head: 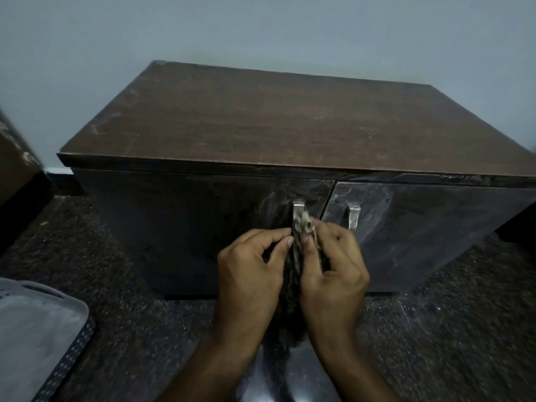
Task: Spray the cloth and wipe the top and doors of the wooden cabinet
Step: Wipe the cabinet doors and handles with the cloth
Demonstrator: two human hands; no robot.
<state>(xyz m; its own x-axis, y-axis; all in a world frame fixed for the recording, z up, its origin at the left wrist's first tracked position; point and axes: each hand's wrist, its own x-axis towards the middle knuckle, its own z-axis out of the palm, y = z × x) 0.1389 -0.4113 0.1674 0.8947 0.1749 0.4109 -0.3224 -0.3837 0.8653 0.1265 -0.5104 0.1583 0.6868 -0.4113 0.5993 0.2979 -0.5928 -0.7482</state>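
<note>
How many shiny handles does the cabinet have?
2. One metal handle is on the left door, partly covered by the cloth that both hands hold. The other handle is on the right door, uncovered.

A plain pale blue-grey wall [261, 27] rises behind, meeting a dark speckled floor [449, 329], while a grey plastic lid-like piece [37, 329] lies at the lower left and brown furniture [14, 158] edges the left side in dim light.

hands [293, 265] pinching cloth [306, 224] at cabinet [261, 120] door handle [297, 211]
</note>
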